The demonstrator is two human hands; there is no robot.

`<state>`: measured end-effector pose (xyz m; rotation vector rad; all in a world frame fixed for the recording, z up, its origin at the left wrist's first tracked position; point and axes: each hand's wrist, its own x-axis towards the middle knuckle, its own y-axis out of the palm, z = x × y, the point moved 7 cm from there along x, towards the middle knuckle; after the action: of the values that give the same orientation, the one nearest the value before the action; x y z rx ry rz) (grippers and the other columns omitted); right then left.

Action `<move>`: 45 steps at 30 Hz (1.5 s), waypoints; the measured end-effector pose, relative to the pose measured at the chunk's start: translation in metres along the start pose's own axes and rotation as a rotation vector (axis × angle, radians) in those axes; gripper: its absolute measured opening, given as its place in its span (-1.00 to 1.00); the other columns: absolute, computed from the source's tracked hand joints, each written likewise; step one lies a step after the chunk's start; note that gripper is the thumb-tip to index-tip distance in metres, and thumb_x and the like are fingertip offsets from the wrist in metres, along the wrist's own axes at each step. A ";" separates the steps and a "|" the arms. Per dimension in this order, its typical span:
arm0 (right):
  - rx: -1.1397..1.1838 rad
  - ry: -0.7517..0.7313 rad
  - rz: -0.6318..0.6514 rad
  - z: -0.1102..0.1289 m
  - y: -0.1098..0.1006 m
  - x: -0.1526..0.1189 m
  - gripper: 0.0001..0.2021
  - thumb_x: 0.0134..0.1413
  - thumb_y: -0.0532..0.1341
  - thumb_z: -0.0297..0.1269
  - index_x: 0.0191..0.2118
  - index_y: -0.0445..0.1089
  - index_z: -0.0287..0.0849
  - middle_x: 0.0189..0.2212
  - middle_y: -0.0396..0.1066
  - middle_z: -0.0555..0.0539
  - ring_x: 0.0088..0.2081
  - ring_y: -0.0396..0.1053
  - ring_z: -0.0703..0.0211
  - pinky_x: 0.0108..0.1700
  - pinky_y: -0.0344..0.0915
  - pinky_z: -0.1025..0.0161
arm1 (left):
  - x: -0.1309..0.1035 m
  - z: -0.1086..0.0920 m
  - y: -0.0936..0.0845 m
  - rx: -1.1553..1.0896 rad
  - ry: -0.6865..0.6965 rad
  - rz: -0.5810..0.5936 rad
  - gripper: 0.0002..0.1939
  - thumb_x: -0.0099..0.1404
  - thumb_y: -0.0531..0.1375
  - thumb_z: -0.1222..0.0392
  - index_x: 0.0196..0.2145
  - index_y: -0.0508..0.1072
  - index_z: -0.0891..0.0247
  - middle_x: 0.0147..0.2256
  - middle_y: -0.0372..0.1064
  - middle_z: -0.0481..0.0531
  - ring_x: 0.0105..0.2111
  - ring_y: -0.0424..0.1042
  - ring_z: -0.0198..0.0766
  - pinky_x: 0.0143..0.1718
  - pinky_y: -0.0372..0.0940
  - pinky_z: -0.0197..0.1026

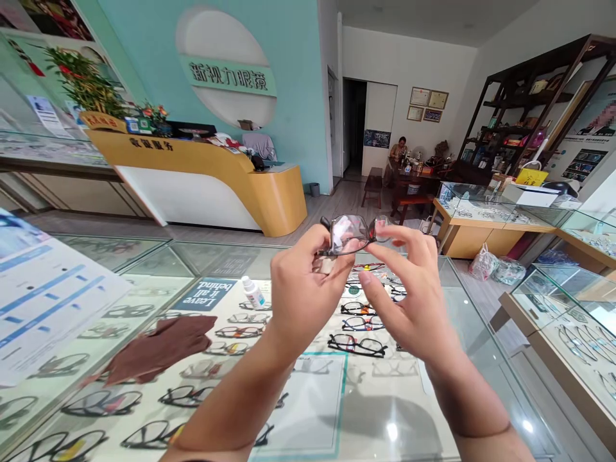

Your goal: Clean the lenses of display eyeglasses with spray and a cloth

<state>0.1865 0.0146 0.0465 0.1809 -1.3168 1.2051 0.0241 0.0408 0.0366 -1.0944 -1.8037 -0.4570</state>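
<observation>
Above the glass display counter, my left hand is closed on a pair of dark-framed eyeglasses, gripping them at the left lens and temple. Something small and whitish shows by the left fingers; I cannot make out what it is. My right hand has its fingers spread, with the upper fingertips at the right lens and the thumb apart below. Whether those fingertips press on the frame is hard to tell. On the counter to the left lie a crumpled brown cloth and a small white bottle, standing upright.
Several eyeglasses lie in rows under the counter's glass. A printed sheet juts in at the left. Beyond are a yellow-and-white reception desk, more glass cases at right, and a seated person at a far table.
</observation>
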 end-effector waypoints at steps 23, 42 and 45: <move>1.168 0.681 0.051 -0.095 0.061 -0.003 -0.68 -0.12 0.43 0.02 -0.41 0.44 -0.11 -0.42 0.29 0.03 -0.38 0.16 0.24 -0.30 0.20 0.24 | -0.024 0.042 0.059 -0.439 -0.363 0.352 -0.73 0.32 0.35 -0.03 -0.22 0.63 0.25 -0.32 0.62 0.04 -0.40 0.54 -0.25 -0.34 0.46 -0.24; 1.204 0.763 0.386 -0.123 0.115 -0.094 -0.62 -0.21 0.56 0.01 -0.47 0.46 -0.13 -0.53 0.29 0.07 -0.43 0.13 0.26 -0.31 0.08 0.23 | -0.107 0.112 0.083 -0.525 -0.661 0.499 -0.36 -0.11 0.53 -0.38 -0.41 0.56 0.26 -0.40 0.55 0.03 -0.35 0.48 -0.19 -0.21 0.40 -0.15; 1.215 0.777 0.364 -0.125 0.112 -0.092 -0.61 -0.22 0.54 0.01 -0.47 0.43 -0.12 -0.49 0.32 0.05 -0.41 0.16 0.25 -0.31 0.11 0.23 | -0.100 0.117 0.077 -0.466 -0.608 0.456 -0.42 -0.07 0.53 -0.34 -0.39 0.58 0.24 -0.39 0.55 0.01 -0.33 0.49 -0.17 -0.18 0.41 -0.13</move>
<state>0.2013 0.0991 -0.1250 0.2920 0.1805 1.9919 0.0417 0.1146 -0.1177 -2.0891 -1.9040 -0.2842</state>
